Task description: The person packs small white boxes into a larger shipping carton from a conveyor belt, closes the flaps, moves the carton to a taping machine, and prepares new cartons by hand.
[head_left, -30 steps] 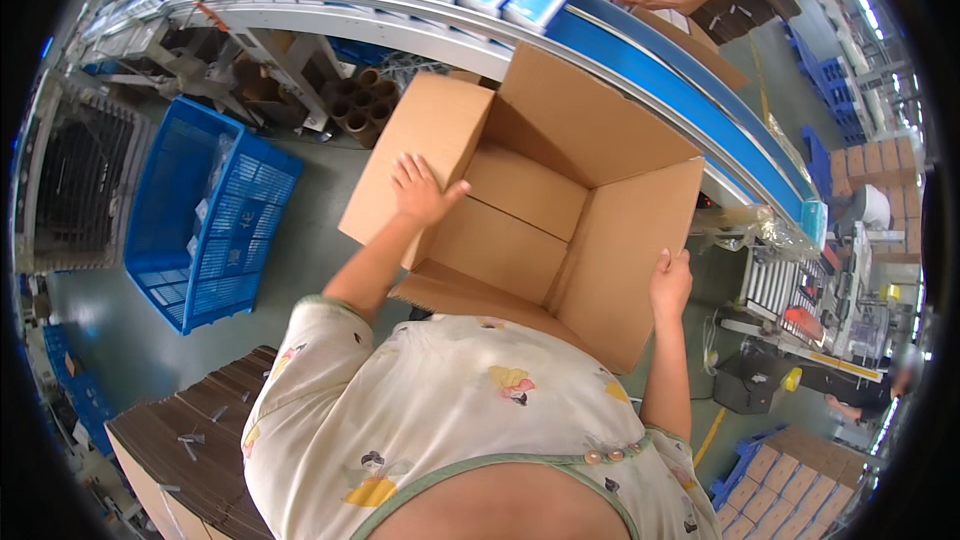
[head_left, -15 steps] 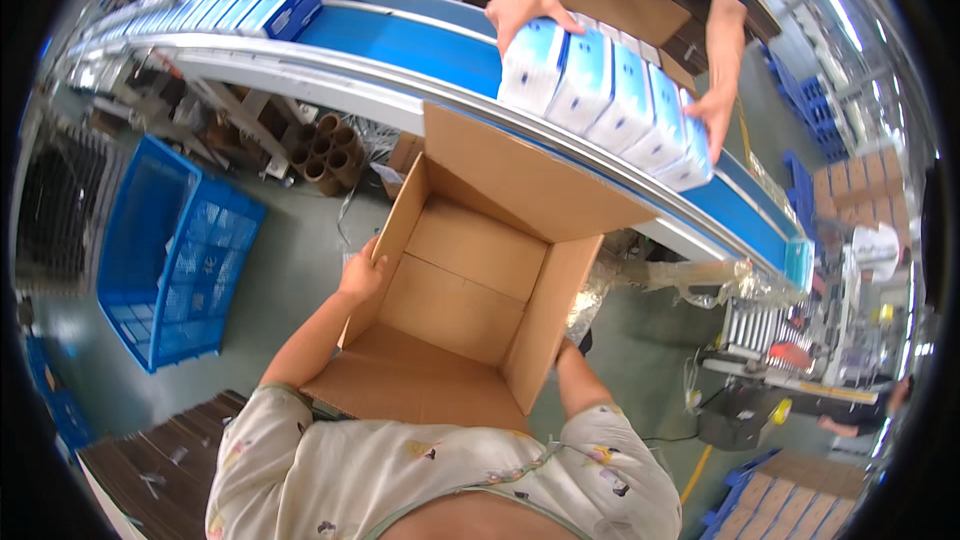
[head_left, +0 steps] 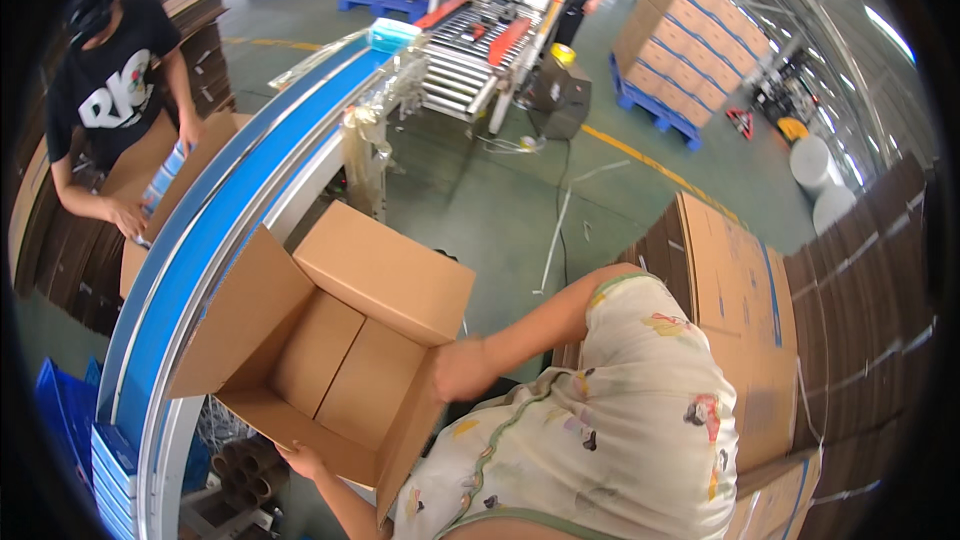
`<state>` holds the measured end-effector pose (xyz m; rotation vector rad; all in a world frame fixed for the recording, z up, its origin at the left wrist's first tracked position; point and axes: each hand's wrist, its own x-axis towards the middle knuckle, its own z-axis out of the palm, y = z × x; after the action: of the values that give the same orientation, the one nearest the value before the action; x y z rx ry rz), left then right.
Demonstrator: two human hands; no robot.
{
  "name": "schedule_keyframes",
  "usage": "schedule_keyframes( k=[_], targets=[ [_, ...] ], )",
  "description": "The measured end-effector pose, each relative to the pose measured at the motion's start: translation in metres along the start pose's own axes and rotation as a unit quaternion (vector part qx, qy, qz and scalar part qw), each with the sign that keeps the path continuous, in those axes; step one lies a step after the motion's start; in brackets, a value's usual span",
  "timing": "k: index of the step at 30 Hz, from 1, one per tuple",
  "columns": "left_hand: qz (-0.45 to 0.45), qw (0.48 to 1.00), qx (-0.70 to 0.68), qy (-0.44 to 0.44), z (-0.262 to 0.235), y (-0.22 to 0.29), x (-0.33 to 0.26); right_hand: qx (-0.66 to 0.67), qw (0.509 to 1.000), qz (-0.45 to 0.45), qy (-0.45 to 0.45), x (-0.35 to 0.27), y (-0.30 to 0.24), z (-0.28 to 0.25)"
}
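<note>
Curves from the lower left toward the upper middle as a blue conveyor belt (head_left: 262, 160) edged with metal rails, carrying a row of blue-and-white packs (head_left: 115, 480) at the end nearest the lower edge. Spreads beyond as a grey-green floor (head_left: 500, 230) with a yellow line (head_left: 640, 160) marked across it, bearing 1 blue pallet (head_left: 655, 110) under stacked brown cartons (head_left: 690, 40), a dark bin (head_left: 560, 105), loose white strapping (head_left: 562, 215) and, farther right, 2 white rolls (head_left: 812, 165).

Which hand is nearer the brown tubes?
Left: in the picture the left hand, at the lower edge of the box, is right of the tubes; the right hand, at its right side, is farther off.
</note>
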<state>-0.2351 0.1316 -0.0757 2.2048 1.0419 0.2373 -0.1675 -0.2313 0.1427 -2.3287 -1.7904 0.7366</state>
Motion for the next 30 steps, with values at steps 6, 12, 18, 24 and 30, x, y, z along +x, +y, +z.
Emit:
schedule_keyframes(
  k=[6,12,18,24,30],
  targets=[
    [0.01,0.994,-0.106,-0.033,0.009,-0.028,0.013,-0.069,0.994,0.045,0.069,0.015,0.002,-0.008],
    [-0.021,0.972,-0.228,-0.047,0.009,-0.016,0.008,-0.107,0.98,0.07,0.156,-0.03,-0.027,0.051],
    [-0.097,0.966,-0.234,-0.06,-0.001,0.001,0.007,-0.125,0.957,0.07,0.252,-0.045,-0.042,0.088],
    [-0.011,0.987,-0.16,-0.014,0.005,-0.018,0.01,-0.111,0.95,0.063,0.285,-0.051,-0.048,0.145],
    [-0.021,0.997,-0.069,-0.011,0.009,-0.014,0.007,-0.064,0.979,-0.025,0.192,-0.06,-0.016,0.207]
  ],
)
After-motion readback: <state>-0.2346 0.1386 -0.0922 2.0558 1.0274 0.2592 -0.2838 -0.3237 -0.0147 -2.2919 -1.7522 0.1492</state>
